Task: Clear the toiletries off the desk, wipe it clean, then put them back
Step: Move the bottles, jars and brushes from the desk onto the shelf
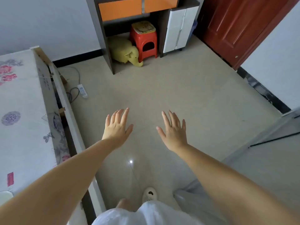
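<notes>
Head view: my left hand and right hand hang spread wide, both empty. I see 0 toiletries; the desk stands well ahead, top hidden. Walking over, I might snag the power strip cord.

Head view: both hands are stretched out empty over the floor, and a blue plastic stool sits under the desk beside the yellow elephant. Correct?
Not quite: the stool is red, not blue, in the head view. Both the left hand and right hand are empty, and the yellow elephant sits beside it under the desk.
</notes>
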Demonstrator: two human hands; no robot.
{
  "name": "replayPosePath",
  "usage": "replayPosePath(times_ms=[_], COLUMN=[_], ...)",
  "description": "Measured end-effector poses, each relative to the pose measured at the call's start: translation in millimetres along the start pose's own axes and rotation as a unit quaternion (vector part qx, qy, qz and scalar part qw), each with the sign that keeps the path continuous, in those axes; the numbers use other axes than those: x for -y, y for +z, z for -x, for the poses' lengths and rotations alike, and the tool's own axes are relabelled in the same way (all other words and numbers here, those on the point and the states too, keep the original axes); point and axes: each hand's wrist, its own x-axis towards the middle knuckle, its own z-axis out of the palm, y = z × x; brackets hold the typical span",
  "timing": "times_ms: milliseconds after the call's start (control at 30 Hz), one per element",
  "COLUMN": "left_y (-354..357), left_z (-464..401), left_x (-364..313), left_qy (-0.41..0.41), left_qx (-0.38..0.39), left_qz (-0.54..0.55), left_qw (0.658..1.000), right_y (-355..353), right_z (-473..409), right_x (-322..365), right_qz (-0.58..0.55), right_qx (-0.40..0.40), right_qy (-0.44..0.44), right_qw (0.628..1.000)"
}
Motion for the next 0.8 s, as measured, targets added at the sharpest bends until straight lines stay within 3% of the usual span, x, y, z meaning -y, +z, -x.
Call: replayPosePath(times_ms=[333,800], left_y=[3,-68], left_z=[-83,-373], left_x=[24,56], left_qy=[-0.044,0.062], left_qx=[0.005,0.013], left_qz=[-0.009,-0.043], left_qw=[0.999,0.997], right_y=[4,-77], right_z=[-94,-361], right_x=[-17,-18], right_qz=[0.008,-0.006], right_qx=[0.015,-0.034], right_qy=[0.001,0.066], right_qw=[1.000,0.997])
